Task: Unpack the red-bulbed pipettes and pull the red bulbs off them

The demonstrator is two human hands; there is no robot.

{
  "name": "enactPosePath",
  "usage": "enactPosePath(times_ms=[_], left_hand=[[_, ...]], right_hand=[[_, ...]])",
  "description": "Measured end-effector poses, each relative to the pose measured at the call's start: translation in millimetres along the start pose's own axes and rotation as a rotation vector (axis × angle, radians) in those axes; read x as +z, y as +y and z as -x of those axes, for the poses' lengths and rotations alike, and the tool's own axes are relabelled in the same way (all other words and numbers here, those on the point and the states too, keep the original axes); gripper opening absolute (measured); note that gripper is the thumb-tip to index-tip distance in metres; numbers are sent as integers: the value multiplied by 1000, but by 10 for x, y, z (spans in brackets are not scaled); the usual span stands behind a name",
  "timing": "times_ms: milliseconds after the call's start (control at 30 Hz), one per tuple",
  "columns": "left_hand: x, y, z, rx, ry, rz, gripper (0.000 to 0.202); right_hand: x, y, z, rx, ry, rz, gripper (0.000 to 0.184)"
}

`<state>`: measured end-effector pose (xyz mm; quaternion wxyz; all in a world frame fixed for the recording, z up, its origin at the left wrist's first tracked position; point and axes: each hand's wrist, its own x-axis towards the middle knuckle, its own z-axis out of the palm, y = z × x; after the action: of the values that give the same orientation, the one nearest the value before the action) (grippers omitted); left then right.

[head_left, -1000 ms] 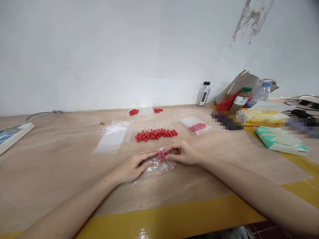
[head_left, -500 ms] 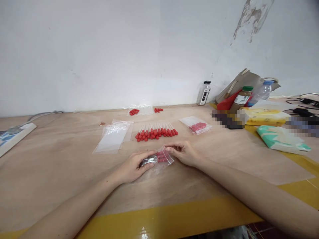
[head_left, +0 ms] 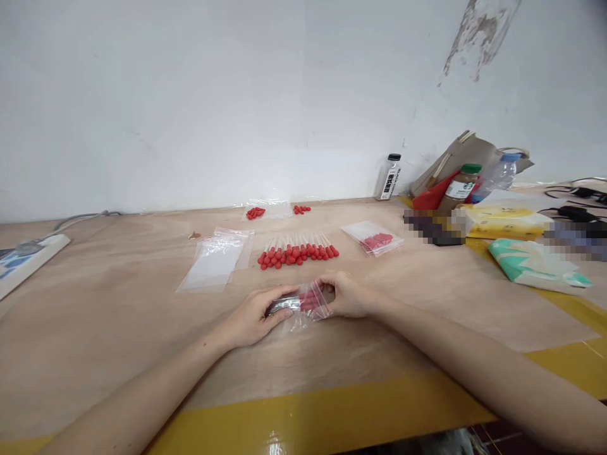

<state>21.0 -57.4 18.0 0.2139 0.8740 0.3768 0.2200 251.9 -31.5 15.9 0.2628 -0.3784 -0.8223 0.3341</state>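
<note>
Left grip [head_left: 253, 316] and right grip [head_left: 348, 296] pinch opposite ends of the clear bag [head_left: 306, 307].

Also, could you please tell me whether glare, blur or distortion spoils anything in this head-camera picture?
Head view: light is soft and even, shadows faint; glare streaks the glossy yellow tape strip and the clear plastic bag between the left hand and right hand; two pixelated patches mask things at right.
</note>
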Motion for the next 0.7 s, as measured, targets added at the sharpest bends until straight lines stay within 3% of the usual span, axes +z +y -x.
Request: enactPosePath(times_ms=[133,367,500,600,700], left_hand=[[-8,5,-1,3,-16,-10,39],[-3,2,-2,3,-15,-3,39],[-10,1,0,4,-14,4,39],[-18,4,1,11,-16,-6,39],[-16,-2,2,15,-21,-15,39]], right_hand=[[-17,-6,34,35,2,-95,31],[-13,60,25,97,-71,-486,35],[-59,95,22,173,-19,-556,35],[-212,151,46,256,-8,-636,37],[-500,267,84,293,61,-671,35]])
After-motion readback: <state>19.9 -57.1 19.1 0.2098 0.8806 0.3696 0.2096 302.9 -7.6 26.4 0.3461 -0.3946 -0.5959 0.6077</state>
